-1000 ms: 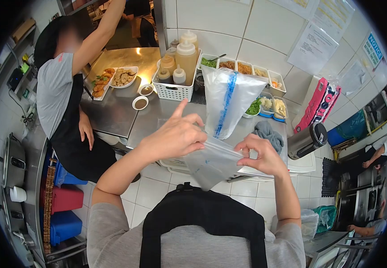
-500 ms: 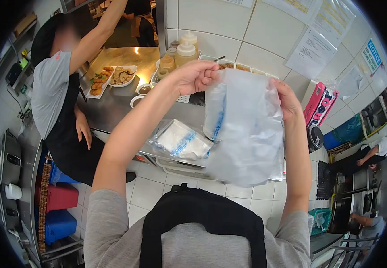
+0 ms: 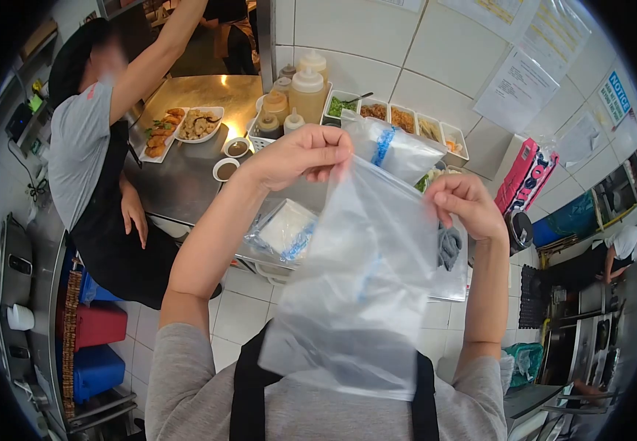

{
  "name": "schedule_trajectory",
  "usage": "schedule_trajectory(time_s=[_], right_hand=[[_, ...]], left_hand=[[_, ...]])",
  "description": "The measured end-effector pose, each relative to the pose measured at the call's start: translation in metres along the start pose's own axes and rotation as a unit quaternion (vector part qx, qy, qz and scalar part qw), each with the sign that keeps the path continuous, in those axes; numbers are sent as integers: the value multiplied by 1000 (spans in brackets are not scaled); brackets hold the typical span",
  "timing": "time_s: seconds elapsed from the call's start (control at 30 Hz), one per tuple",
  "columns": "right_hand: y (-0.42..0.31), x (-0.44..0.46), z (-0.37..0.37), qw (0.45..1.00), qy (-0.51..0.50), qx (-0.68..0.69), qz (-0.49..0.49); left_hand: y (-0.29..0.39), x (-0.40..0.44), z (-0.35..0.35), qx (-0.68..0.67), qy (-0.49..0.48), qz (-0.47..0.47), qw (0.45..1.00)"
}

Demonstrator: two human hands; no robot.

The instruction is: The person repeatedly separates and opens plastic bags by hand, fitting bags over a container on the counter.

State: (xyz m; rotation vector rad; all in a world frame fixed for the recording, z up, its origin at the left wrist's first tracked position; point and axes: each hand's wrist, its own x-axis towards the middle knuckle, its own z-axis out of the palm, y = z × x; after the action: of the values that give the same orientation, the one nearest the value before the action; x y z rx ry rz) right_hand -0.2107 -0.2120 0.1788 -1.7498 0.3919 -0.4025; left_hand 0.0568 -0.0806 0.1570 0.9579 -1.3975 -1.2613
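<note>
A clear, frosted plastic bag (image 3: 366,294) hangs in front of my chest, stretched between my hands by its top edge. My left hand (image 3: 311,156) pinches one upper corner with thumb and finger. At the other corner, my right hand (image 3: 469,207) has its fingers closed on the edge of the bag. Below my left hand, a wrapped pack of white sheets with blue print (image 3: 285,228) lies on the steel counter, partly behind the bag. Another plastic pack with a blue band (image 3: 392,147) rests by the food containers, just beyond my hands.
Squeeze bottles (image 3: 307,92) and trays of chopped food (image 3: 373,110) line the wall. Sauce bowls (image 3: 226,170) and two plated dishes (image 3: 199,125) stand at the left. A co-worker in a black apron (image 3: 105,213) reaches up there. A grey cloth (image 3: 448,248) lies under my right hand.
The bag has swung down and closer to my chest, uncovering the food trays. My right hand has moved lower, my left hand slightly lower. The blue-banded pack now shows by the trays.
</note>
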Motion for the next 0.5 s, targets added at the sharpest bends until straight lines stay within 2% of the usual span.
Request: schedule_trajectory(time_s=[0.07,0.1,0.17,0.3,0.37,0.4,0.5], right_hand=[[6,2,-2,998,-19,53,-19],[2,1,-6,996,2,82,-21],[-4,7,-9,992,34,114,-31],[-8,18,-10,983,91,152,-42],[-7,25,-11,979,100,172,-41],[-4,30,-12,978,93,185,-36],[17,41,-22,971,101,218,-5]], left_hand=[[1,8,-4,-31,4,-21,999],[4,10,-6,-30,4,-20,999],[17,15,-7,53,4,-80,995],[30,30,-17,129,-71,-75,986],[38,40,-25,11,-32,-76,997],[35,49,-31,8,-31,-77,996],[-5,78,-49,-107,7,-140,984]])
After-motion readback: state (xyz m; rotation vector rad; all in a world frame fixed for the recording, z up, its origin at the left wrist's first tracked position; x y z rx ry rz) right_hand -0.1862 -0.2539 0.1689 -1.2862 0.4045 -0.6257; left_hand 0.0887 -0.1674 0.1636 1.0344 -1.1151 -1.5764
